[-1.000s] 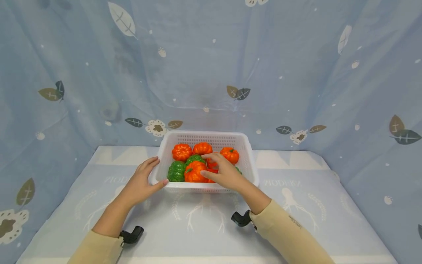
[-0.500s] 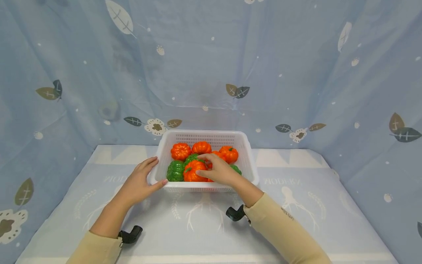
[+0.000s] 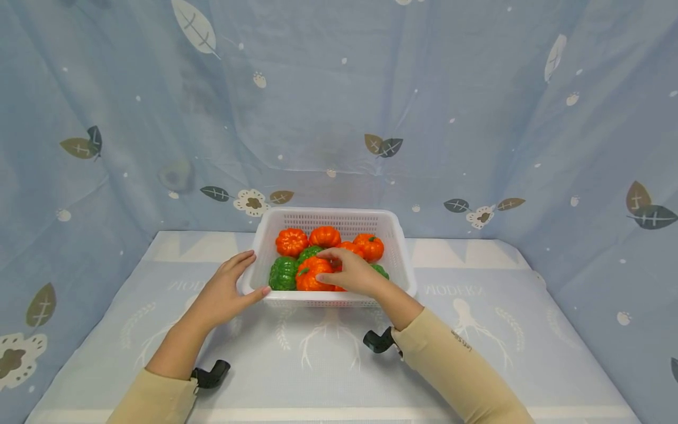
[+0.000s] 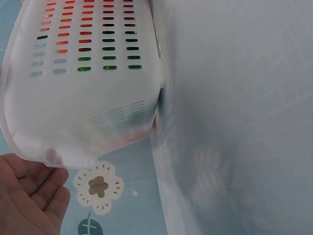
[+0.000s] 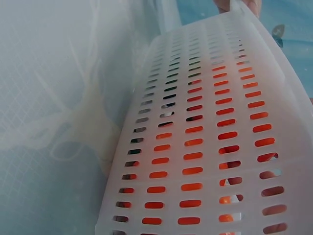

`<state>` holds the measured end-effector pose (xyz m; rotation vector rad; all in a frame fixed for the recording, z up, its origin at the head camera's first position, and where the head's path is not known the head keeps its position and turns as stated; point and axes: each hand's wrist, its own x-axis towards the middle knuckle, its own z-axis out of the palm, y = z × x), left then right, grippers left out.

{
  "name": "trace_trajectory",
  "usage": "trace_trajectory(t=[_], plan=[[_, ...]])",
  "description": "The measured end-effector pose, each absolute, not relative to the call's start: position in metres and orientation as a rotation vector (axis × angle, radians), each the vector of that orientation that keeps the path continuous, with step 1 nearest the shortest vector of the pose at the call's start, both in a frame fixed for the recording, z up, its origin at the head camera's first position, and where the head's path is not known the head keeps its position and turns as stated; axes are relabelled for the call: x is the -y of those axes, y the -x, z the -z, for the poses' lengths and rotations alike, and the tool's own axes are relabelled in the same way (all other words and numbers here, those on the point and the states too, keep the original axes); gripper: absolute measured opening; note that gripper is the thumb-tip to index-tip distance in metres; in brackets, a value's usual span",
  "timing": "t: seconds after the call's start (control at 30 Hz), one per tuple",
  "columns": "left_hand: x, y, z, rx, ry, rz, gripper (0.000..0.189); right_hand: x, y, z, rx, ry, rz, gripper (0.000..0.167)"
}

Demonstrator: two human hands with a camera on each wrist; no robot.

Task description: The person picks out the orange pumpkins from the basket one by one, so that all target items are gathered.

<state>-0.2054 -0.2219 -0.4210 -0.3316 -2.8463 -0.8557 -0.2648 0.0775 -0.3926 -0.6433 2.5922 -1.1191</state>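
Note:
A white perforated plastic basket (image 3: pixel 394 277) holds several shiny toy pumpkins. In the head view my right hand (image 3: pixel 357 274) reaches in over the near rim, gripping the front orange pumpkin (image 3: pixel 309 275) from its right side. The thumb lies at the front and the fingers curve behind. A green pumpkin (image 3: pixel 283 274) sits just left of it, and another green one (image 3: pixel 309 253) lies behind. My left hand (image 3: pixel 225 291) touches the near left corner, with thumb and fingers spread; in the left wrist view its fingertips (image 4: pixel 58 176) meet the basket rim. The right wrist view shows mostly the slotted wall (image 5: pixel 195 137).
Other orange pumpkins (image 3: pixel 291 242) lie at the back of the basket, one (image 3: pixel 369 247) toward the right. A patterned pale cloth covers the table (image 3: pixel 328 365). Close behind the basket hangs a blue leaf-print curtain (image 3: pixel 328 106).
My right hand has shifted slightly left, bringing thumb and fingers round the front orange pumpkin. The left hand stays at the basket corner.

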Motion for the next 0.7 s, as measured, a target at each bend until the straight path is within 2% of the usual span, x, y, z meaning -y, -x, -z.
trace_trajectory(t=[0.33,0.7], plan=[[0.222,0.204,0.418,2.848,0.334,0.863,0.089,-0.082,0.263,0.388,-2.611,0.645,1.204,0.051],[0.221,0.204,0.418,2.852,0.339,0.851,0.089,-0.121,0.251,0.353,-2.557,0.628,1.538,0.054]])
